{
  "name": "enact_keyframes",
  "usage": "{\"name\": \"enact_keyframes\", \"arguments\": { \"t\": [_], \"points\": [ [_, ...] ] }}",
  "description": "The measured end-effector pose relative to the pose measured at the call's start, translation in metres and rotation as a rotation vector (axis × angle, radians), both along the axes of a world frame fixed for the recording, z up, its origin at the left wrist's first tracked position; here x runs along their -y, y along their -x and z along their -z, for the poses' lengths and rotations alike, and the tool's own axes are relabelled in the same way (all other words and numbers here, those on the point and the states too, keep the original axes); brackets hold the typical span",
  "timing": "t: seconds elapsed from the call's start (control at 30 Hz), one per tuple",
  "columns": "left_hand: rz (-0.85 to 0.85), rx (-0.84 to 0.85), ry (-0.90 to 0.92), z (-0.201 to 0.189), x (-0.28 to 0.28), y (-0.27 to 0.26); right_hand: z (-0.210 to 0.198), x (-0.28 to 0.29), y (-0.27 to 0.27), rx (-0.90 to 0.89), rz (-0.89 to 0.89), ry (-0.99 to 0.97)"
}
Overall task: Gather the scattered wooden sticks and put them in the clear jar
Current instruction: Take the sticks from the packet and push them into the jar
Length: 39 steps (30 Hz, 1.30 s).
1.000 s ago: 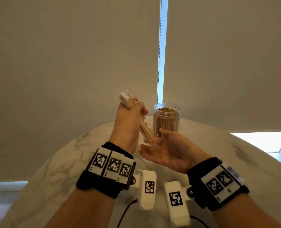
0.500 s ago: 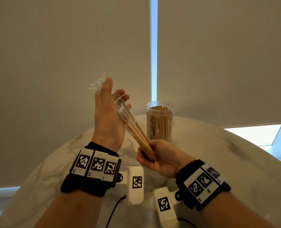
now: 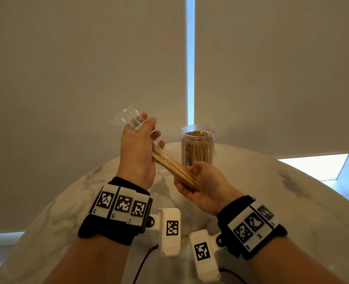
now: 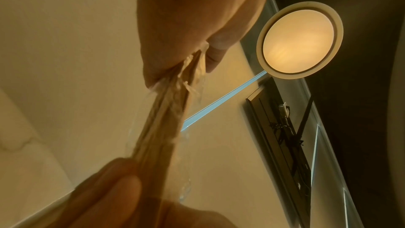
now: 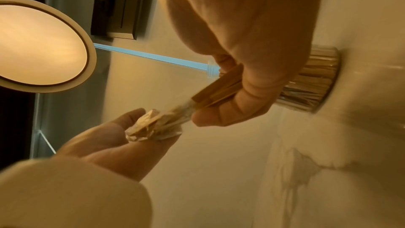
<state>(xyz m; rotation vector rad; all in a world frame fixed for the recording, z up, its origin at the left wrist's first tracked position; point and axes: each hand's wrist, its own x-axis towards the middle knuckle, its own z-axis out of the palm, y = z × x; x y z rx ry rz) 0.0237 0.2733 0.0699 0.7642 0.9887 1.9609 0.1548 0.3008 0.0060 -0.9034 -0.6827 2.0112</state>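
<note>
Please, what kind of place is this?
Probably a room in a home: a round white marble table, beige roller blinds over a window, and a round glowing ceiling lamp.

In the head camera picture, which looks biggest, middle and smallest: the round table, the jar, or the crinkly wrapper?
1. Marble table
2. Clear jar
3. Crinkly wrapper, though it is nearer the camera and partly hidden by the left hand

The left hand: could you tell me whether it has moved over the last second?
Yes: the left hand has drawn left, away from the clear jar.
</note>
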Motion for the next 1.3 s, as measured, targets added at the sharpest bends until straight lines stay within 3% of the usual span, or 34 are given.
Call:
{"name": "enact_keyframes", "arguments": {
  "t": [0.13,0.3,0.4,0.5,0.7,0.93,1.03,1.17,1.3],
  "points": [
    [0.027,0.015,0.01,0.003,-0.002,-0.001,0.0,0.002,0.002,0.124,-0.034,-0.076],
    [0.213,-0.077,-0.093,0.001,0.003,-0.007,0.005,0.006,0.007,0.34,-0.153,-0.15],
    [0.174,-0.076,-0.134,-0.003,0.005,-0.004,0.008,0.001,0.004,0.362,-0.123,-0.158],
    [0.129,0.007,-0.174,-0.009,0.006,0.006,0.008,-0.003,-0.002,0.394,-0.094,-0.164],
    [0.223,0.06,-0.168,0.002,0.001,-0.002,0.005,-0.002,0.0,0.405,-0.14,-0.206],
    [0.108,0.267,-0.255,-0.007,0.0,0.026,0.002,-0.009,-0.018,0.517,0.004,-0.282],
    [0.048,0.289,-0.061,0.0,-0.007,0.039,-0.004,-0.015,-0.028,0.585,0.059,-0.314],
    [0.193,0.125,0.397,0.026,-0.013,0.032,-0.013,-0.023,-0.043,0.579,0.139,-0.339],
    [0.214,0.143,0.599,0.055,-0.022,0.02,-0.022,-0.023,-0.052,0.54,0.156,-0.361]
  ]
}}
